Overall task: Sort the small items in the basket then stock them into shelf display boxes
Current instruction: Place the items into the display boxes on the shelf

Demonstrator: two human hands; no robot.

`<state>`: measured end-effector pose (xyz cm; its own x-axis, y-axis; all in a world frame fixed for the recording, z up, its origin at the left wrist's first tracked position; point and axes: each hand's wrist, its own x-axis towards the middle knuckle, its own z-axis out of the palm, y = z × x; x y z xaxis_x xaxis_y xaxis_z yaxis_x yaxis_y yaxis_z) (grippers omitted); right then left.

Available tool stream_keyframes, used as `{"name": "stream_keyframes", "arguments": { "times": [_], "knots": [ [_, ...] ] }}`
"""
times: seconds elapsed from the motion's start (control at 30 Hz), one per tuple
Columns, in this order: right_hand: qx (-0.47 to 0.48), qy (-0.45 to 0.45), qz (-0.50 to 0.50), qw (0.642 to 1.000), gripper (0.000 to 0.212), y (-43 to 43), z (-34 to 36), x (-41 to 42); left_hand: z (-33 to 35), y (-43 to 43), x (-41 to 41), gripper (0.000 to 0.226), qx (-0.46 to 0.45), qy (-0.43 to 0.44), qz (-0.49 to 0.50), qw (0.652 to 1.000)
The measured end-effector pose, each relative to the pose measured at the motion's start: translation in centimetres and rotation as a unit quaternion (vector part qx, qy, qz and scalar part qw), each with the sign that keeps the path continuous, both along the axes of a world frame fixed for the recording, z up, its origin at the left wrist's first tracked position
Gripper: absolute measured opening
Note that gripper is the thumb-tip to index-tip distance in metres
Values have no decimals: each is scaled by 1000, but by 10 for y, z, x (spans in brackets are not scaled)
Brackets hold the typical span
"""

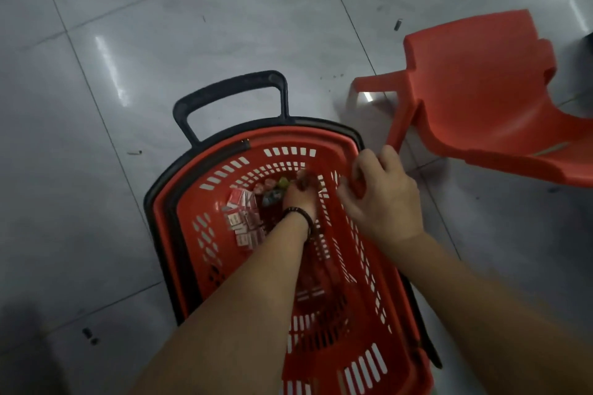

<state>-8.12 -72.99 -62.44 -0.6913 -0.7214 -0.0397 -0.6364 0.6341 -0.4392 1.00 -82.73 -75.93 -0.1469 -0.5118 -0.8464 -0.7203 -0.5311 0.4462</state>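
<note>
One hand (382, 199) on basket (192, 202) rim, chair (481, 99) beside.

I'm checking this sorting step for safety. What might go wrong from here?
Small items could slip through the slotted walls of the basket as the left hand digs among them. The red-and-white packets beside them might get jumbled in. The right hand gripping the rim may tip the basket.

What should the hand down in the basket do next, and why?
Probably pinch up a few of the colourful bits by the left hand and lift them out. That hand reaches in among them, the red-and-white boxes lie in their own heap beside it, and the right hand grips the basket rim, steadying it.
</note>
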Motion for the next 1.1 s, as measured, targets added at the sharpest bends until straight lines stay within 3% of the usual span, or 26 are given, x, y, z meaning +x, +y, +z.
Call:
{"name": "stream_keyframes", "arguments": {
  "times": [0.3,0.43,0.57,0.7,0.83,0.93,1.1],
  "knots": [
    [-33,-27,-11,999,25,2,-4,0,-23,8,-18,59,46,8,130,990],
    [-33,-27,-17,999,26,2,-4,-1,-61,10,-16,86,58,6,148,987],
    [-37,-31,-20,999,27,2,-4,0,-78,11,-11,53,58,3,139,989],
    [-32,-32,-11,999,27,2,-2,0,-101,12,10,57,108,20,139,984],
    [36,-50,-4,998,24,-1,12,0,9,8,28,30,155,124,191,961],
    [102,-74,-6,992,15,-8,35,-1,84,-2,52,26,184,188,225,938],
    [64,-242,-87,964,5,-25,136,26,224,-32,95,24,176,244,154,941]
  ]
}}
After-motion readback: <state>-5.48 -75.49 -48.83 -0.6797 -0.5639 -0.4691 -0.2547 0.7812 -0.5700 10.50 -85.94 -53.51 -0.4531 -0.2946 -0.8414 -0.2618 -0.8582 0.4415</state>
